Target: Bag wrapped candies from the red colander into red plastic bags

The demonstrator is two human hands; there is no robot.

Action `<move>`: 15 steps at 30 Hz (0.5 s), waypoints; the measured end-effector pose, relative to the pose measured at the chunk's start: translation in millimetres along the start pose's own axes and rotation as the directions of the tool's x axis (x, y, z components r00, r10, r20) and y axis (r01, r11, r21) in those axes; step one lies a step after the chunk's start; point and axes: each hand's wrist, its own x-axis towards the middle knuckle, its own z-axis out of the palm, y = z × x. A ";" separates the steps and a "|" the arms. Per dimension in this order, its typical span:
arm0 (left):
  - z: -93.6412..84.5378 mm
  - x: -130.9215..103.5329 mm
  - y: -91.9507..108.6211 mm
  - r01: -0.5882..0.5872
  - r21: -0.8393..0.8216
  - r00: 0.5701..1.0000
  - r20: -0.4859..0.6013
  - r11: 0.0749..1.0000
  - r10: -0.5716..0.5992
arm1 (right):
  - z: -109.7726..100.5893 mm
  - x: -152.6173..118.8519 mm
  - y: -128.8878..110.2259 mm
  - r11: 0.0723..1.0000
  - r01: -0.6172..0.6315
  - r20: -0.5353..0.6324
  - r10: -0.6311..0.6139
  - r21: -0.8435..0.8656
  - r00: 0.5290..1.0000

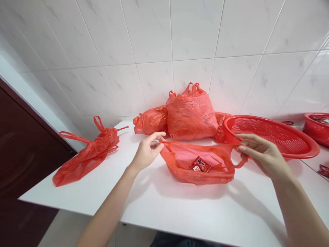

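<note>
A red plastic bag (pixel 203 179) is stretched between my two hands over the white table. My left hand (pixel 148 150) pinches the bag's left upper corner between thumb and fingers. On the other side, my right hand (pixel 262 156) grips the right edge by its handle loop. The mouth of the bag gapes toward me. Inside lie small red printed packets (pixel 202 164), one showing a white patch; how many there are is hard to tell.
Filled red bags (pixel 191 116) lean against the tiled wall. A crumpled red bag (pixel 87 154) lies at the table's left end. To the right stand a wide red colander (pixel 267 137) and a red basin (pixel 317 132). The white table's (pixel 177 212) front edge runs near my body.
</note>
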 end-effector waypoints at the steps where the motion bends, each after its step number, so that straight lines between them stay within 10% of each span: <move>1: -1.9 4.4 7.2 -0.034 -0.052 0.999 -0.044 0.998 0.032 | 0.7 1.1 -3.1 0.997 0.037 -0.061 -0.033 0.063 0.998; 6: 2.0 11.6 19.8 -0.129 -0.074 0.991 -0.043 0.989 0.126 | 2.4 4.6 -7.3 0.991 0.050 -0.078 -0.040 0.126 0.996; 15: 7.0 -10.3 42.0 -0.177 0.565 0.984 0.081 0.806 0.159 | 22.2 13.3 -30.1 0.989 0.139 0.079 -0.142 0.044 0.987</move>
